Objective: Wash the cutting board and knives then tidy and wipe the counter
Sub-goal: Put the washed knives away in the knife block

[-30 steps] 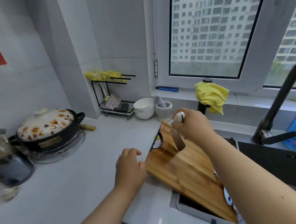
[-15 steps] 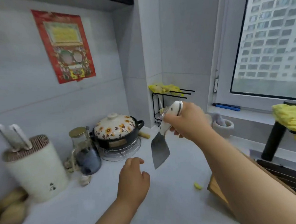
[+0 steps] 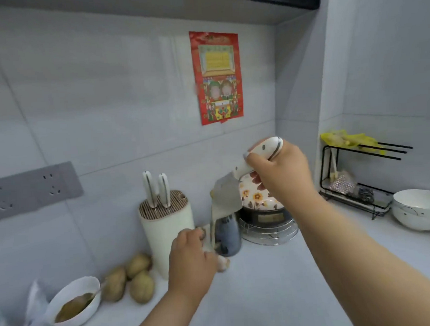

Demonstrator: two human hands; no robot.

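My right hand (image 3: 278,174) grips the white handle of a cleaver (image 3: 227,198), blade pointing down, in the air to the right of the white knife block (image 3: 166,231). Two white-handled knives (image 3: 156,189) stand in the block's slotted top. My left hand (image 3: 191,261) hovers low over the counter just right of the block, fingers loosely curled, holding nothing that I can see. The cutting board and sink are out of view.
A dark glass jar (image 3: 227,236) and a flowered clay pot (image 3: 260,203) on a wire trivet stand behind the cleaver. Potatoes (image 3: 131,278) and a bowl with brown sauce (image 3: 74,302) lie at left. A white bowl (image 3: 419,209) and black rack (image 3: 356,179) are at right.
The view has swung left from the sink and cutting board to the knife block. My right hand lifted the cleaver off the board and carried it left and up; my left hand came along.
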